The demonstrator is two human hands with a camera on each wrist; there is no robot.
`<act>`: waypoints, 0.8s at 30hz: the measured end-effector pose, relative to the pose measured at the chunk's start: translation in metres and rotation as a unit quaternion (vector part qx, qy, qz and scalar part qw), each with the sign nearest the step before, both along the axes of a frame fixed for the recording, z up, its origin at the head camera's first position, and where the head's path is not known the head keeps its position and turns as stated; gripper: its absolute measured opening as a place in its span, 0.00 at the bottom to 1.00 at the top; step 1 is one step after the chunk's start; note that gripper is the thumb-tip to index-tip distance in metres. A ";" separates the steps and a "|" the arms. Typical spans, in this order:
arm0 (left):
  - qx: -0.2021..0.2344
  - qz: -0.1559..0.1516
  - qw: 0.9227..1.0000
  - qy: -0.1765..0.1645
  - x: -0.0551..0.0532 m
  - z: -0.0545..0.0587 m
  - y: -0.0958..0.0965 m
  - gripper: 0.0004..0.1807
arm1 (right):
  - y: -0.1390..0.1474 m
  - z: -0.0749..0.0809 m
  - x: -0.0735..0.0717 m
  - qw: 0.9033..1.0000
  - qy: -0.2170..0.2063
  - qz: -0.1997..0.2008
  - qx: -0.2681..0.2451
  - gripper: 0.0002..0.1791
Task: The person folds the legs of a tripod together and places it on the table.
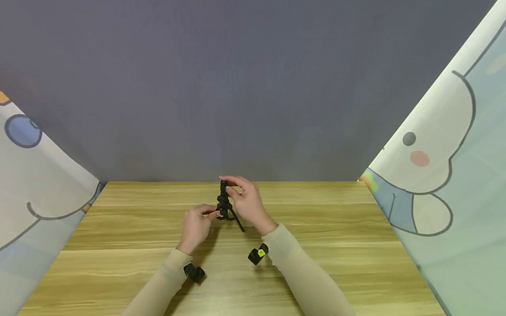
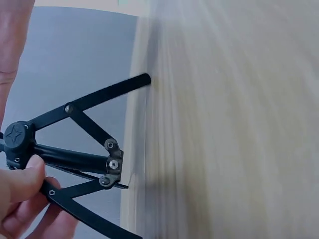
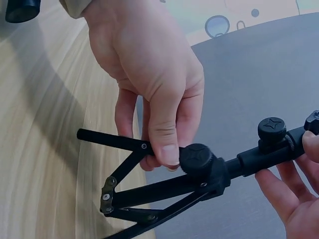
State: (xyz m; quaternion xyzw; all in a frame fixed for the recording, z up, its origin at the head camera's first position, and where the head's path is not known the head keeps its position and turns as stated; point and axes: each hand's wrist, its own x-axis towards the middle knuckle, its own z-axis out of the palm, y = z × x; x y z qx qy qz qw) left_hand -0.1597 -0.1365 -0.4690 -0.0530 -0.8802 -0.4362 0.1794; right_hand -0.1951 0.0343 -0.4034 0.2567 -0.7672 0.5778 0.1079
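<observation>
- A black tripod [image 1: 224, 201] is held between two hands near the far edge of a wooden table [image 1: 316, 215], in front of a grey backdrop [image 1: 237, 87]; whether its feet are set on the wood cannot be told.
- One leg [image 2: 99, 97] is pinched by the left hand [image 1: 196, 226], its thumb and fingers closed together on the metal just beside a big round knob [image 3: 196, 158].
- The upper tube [image 3: 266, 153] is gripped by the right hand [image 1: 247, 202], with the thumb laid on one side and the fingers curled on the other.
- In the head view, the tripod is seen upright but small and dark, one leg slanted out toward the right forearm.
- By the left wrist camera, the splayed legs are shown with short braces [image 2: 89, 127] riveted to the foot of the centre post [image 2: 75, 157]; a star is seen stamped on the knob.
- Only by the right wrist camera is a smaller star-marked knob [image 3: 271, 128] clearly shown higher up.
- Cartoon cloths [image 1: 431, 175] at both sides and pale sleeves [image 1: 308, 276] are taken in by the head view.
</observation>
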 end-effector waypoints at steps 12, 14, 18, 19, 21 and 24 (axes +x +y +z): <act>0.189 0.013 0.982 -0.009 -0.003 -0.011 0.013 0.03 | 0.002 0.001 -0.001 1.000 -0.020 0.005 -0.016 0.18; 0.226 0.016 0.974 -0.022 -0.003 -0.013 0.015 0.03 | 0.002 0.002 0.000 1.000 -0.019 0.003 -0.012 0.18; 0.275 0.020 0.960 -0.041 -0.003 -0.016 0.018 0.04 | 0.002 0.002 -0.001 1.000 -0.018 0.001 -0.010 0.18; 0.280 0.022 0.959 -0.043 -0.003 -0.017 0.018 0.05 | 0.002 0.002 -0.001 1.000 -0.018 0.001 -0.012 0.18; 0.287 0.025 0.956 -0.047 -0.003 -0.016 0.019 0.05 | 0.003 0.002 -0.002 1.000 -0.021 0.003 -0.019 0.18; 0.293 0.030 0.954 -0.050 -0.005 -0.016 0.020 0.04 | 0.003 0.001 -0.003 0.999 -0.030 0.010 -0.036 0.18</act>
